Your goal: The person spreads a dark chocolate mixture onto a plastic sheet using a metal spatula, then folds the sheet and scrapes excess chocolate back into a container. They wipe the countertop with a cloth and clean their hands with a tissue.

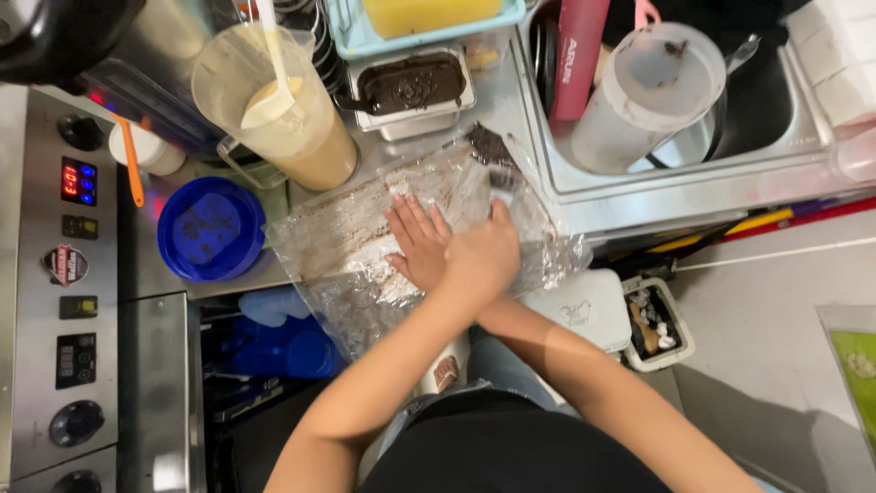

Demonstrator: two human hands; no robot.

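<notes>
Big clear plastic bag of pale crumbs lying flat on metal surface, one end hanging over front edge. Right hand pressed flat on bag, fingers spread, gripping nothing. Left hand crossed over it, fingers curled; cannot tell what they grip. Blue lid just beside bag. Jug of tan drink behind.
</notes>
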